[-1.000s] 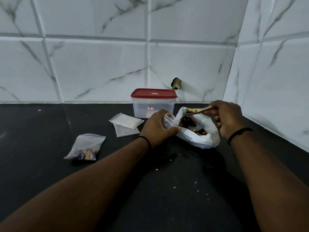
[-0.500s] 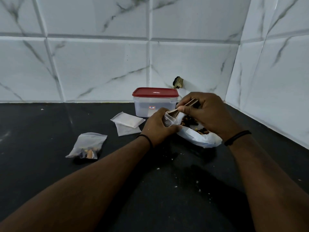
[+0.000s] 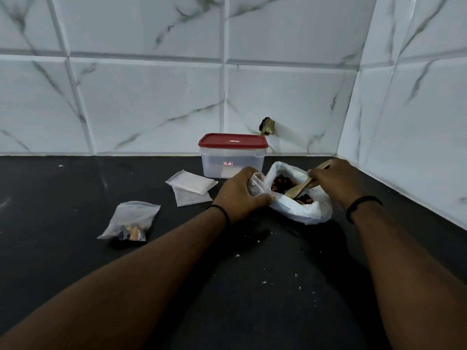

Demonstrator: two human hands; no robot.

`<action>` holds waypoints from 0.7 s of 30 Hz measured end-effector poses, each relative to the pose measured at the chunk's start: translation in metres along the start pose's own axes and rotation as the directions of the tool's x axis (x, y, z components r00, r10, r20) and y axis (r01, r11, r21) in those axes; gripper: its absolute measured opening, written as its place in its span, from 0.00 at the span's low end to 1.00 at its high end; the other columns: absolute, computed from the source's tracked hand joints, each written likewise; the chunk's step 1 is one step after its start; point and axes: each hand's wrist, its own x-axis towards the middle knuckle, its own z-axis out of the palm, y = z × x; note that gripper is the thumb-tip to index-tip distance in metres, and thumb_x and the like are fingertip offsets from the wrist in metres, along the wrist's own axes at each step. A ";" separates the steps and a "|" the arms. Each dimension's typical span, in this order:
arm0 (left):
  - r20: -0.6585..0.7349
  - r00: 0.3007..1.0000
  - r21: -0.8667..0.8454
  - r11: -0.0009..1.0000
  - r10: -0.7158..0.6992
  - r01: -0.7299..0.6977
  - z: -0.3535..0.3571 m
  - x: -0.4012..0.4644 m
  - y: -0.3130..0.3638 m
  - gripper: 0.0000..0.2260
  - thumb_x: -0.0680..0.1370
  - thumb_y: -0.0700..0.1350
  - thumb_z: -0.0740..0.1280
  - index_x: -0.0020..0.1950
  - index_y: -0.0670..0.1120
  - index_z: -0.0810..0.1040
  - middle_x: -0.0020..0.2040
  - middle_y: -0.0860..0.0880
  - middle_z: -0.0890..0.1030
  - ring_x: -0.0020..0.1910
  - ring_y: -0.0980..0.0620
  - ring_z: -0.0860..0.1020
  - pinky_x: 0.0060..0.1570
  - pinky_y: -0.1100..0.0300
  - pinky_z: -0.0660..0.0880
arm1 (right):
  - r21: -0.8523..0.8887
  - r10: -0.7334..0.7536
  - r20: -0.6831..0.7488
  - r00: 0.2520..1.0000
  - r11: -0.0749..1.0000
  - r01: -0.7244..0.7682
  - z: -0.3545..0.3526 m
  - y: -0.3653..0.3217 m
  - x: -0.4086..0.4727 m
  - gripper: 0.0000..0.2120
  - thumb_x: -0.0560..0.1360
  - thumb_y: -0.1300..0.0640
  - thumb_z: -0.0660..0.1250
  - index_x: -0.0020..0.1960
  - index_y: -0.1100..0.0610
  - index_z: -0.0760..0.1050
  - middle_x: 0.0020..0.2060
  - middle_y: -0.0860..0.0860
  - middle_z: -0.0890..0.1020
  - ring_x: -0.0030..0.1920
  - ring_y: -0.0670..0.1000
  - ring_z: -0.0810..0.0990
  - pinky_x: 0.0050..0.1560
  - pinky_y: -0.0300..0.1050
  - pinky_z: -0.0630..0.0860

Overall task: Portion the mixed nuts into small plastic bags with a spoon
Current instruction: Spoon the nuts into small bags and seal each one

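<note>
The near half of the dark worktop [image 3: 252, 299] lies open between and in front of the two forearms, with only crumbs on it, and the far left stretch is bare too. Toward the back the way is crowded: a red-lidded tub [image 3: 233, 155] stands against the tiled wall [image 3: 151, 97], flat empty bags [image 3: 191, 187] lie just left of it, and the white nut bag [image 3: 300, 208] sits beside the right-hand corner. A filled bag [image 3: 130, 221] lies alone at mid-left, well apart from the rest.

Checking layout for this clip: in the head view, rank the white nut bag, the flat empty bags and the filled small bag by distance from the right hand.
From the right hand:
1. White nut bag, directly beneath it.
2. Flat empty bags, left, past the left hand.
3. Filled small bag, farthest left.
</note>
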 end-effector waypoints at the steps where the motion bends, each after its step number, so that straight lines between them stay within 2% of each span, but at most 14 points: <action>1: 0.001 1.000 0.000 1.000 -0.004 0.004 0.000 0.001 0.000 0.22 0.72 0.52 0.74 0.62 0.51 0.70 0.54 0.53 0.75 0.49 0.57 0.74 0.40 0.72 0.69 | 0.097 0.033 0.054 0.998 0.995 -0.038 0.003 -0.001 -0.002 0.08 0.73 0.60 0.69 0.36 0.61 0.80 0.36 0.58 0.85 0.32 0.49 0.80 0.32 0.42 0.71; 3: 0.000 1.000 0.006 1.000 -0.012 0.012 0.001 0.001 0.000 0.23 0.72 0.53 0.74 0.62 0.51 0.70 0.54 0.54 0.74 0.50 0.57 0.74 0.41 0.71 0.70 | 0.322 0.101 0.168 0.980 0.934 -0.152 0.010 -0.002 -0.005 0.06 0.75 0.64 0.69 0.40 0.66 0.77 0.39 0.65 0.84 0.32 0.52 0.82 0.33 0.44 0.77; 4: -0.002 1.000 0.008 1.000 -0.014 0.014 0.001 0.001 0.000 0.23 0.72 0.53 0.74 0.63 0.51 0.70 0.54 0.54 0.74 0.50 0.57 0.74 0.43 0.70 0.70 | 0.375 0.122 0.190 0.974 0.908 -0.187 0.012 -0.002 -0.004 0.05 0.76 0.65 0.68 0.43 0.68 0.76 0.38 0.66 0.83 0.30 0.51 0.83 0.31 0.43 0.78; 7: -0.003 1.000 0.003 1.000 -0.009 0.009 0.001 0.002 0.000 0.23 0.72 0.53 0.74 0.62 0.50 0.71 0.53 0.54 0.74 0.51 0.56 0.74 0.42 0.70 0.70 | 0.452 0.174 0.180 0.968 0.859 -0.239 0.008 -0.006 -0.007 0.06 0.77 0.67 0.65 0.51 0.70 0.75 0.37 0.63 0.80 0.21 0.44 0.78 0.18 0.32 0.66; 9: -0.006 1.000 0.004 1.000 -0.004 0.004 0.000 0.001 0.000 0.23 0.72 0.52 0.74 0.62 0.50 0.71 0.53 0.54 0.74 0.51 0.56 0.74 0.40 0.72 0.69 | 0.488 0.213 0.151 0.965 0.833 -0.260 0.004 -0.009 -0.008 0.05 0.78 0.66 0.64 0.52 0.67 0.74 0.38 0.63 0.79 0.15 0.40 0.71 0.15 0.30 0.61; 11: -0.016 1.000 -0.001 1.000 -0.004 0.004 0.000 0.001 -0.001 0.22 0.72 0.52 0.74 0.62 0.50 0.71 0.53 0.54 0.74 0.51 0.56 0.74 0.41 0.72 0.69 | 0.512 0.262 0.130 0.956 0.808 -0.291 0.000 -0.010 -0.007 0.03 0.78 0.64 0.64 0.49 0.64 0.74 0.31 0.60 0.80 0.12 0.40 0.66 0.14 0.31 0.57; 13: -0.034 0.999 -0.008 1.000 -0.001 0.001 0.000 0.001 -0.001 0.21 0.72 0.52 0.74 0.59 0.51 0.71 0.52 0.54 0.75 0.50 0.57 0.74 0.41 0.72 0.69 | 0.539 0.303 0.131 0.944 0.778 -0.324 -0.001 -0.008 -0.004 0.05 0.77 0.63 0.64 0.42 0.61 0.73 0.21 0.54 0.79 0.12 0.41 0.63 0.14 0.31 0.54; 15: -0.053 0.999 -0.010 1.000 0.004 -0.004 0.001 0.000 -0.001 0.19 0.71 0.52 0.75 0.57 0.52 0.71 0.51 0.54 0.76 0.48 0.57 0.75 0.40 0.72 0.69 | 0.579 0.313 0.136 0.940 0.745 -0.332 -0.002 -0.009 -0.003 0.09 0.77 0.62 0.64 0.38 0.60 0.72 0.18 0.52 0.78 0.12 0.41 0.62 0.15 0.31 0.54; 18: -0.058 0.998 -0.022 1.000 -0.001 0.000 0.000 0.000 0.000 0.19 0.71 0.52 0.75 0.56 0.52 0.71 0.50 0.55 0.76 0.44 0.60 0.75 0.40 0.73 0.69 | 0.632 0.273 0.135 0.953 0.716 -0.295 -0.005 -0.016 -0.005 0.10 0.77 0.61 0.64 0.37 0.58 0.72 0.20 0.51 0.79 0.16 0.43 0.62 0.17 0.31 0.54; 21: -0.057 0.998 -0.030 1.000 -0.007 0.005 -0.001 0.001 0.000 0.18 0.71 0.52 0.75 0.55 0.53 0.71 0.48 0.55 0.76 0.43 0.61 0.75 0.40 0.72 0.69 | 0.653 0.165 0.149 0.975 0.724 -0.222 -0.003 -0.024 -0.007 0.07 0.76 0.59 0.66 0.40 0.58 0.74 0.25 0.52 0.82 0.24 0.45 0.60 0.20 0.33 0.54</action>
